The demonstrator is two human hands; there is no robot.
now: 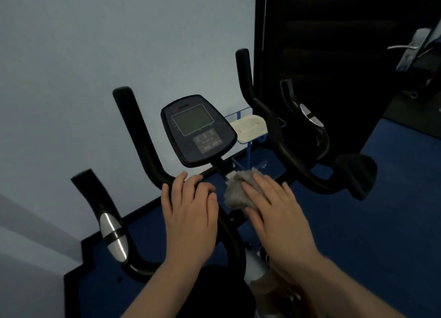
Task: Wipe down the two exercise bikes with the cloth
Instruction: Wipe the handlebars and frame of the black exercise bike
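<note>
While left hand grips handlebar, right hand presses cloth flat.

We get one view only, head-worn and wide-angle, looking forward and steeply down from above the exercise bike's handlebar. Close range: the console sits mid-frame, both forearms enter from the bottom edge, left hand and right hand just below centre. We face a pale wall, with the blue floor lower right. Edges bend from lens distortion.
</note>
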